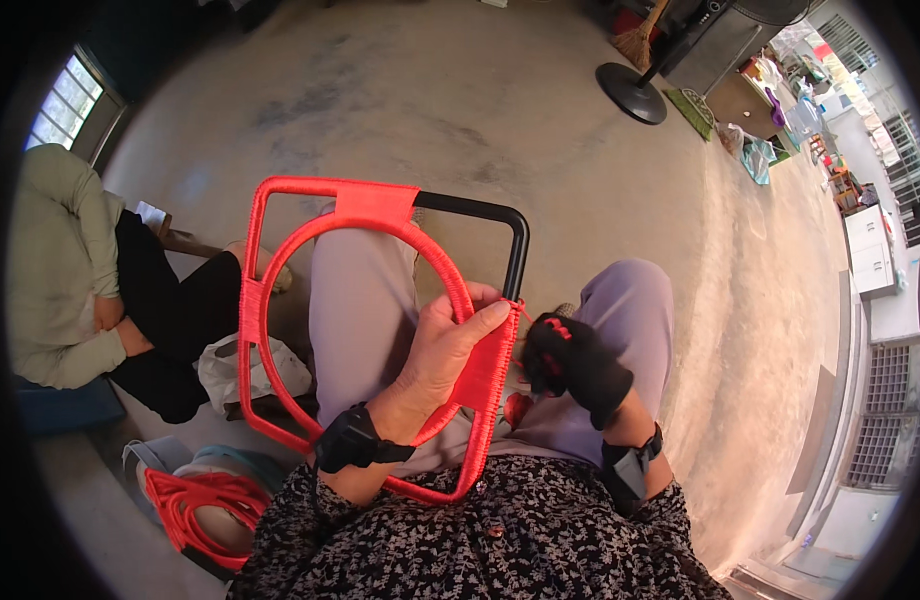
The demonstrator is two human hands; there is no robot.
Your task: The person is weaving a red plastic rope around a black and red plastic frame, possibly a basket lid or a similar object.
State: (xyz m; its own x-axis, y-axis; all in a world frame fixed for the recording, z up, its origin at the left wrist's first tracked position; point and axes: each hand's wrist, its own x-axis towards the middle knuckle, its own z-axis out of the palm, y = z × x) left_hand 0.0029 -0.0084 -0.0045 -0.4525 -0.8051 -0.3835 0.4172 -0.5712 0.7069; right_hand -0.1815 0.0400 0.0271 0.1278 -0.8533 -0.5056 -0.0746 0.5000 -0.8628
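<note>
I am wrapping red cord [492, 372] around the frame [280, 290] that lies on my lap. My left hand [442, 352] is clamped on its right side, thumb pressing the last turns. My gloved right hand [572, 365] is closed on the cord just beside this grip. I think the next turn must be pulled tight against the others.

Not much room on my L: seated person [70, 270], white bag [245, 370] and red cord coil [195, 505] crowded it. Concrete floor [480, 110] ahead was open up to the fan base [632, 92].
</note>
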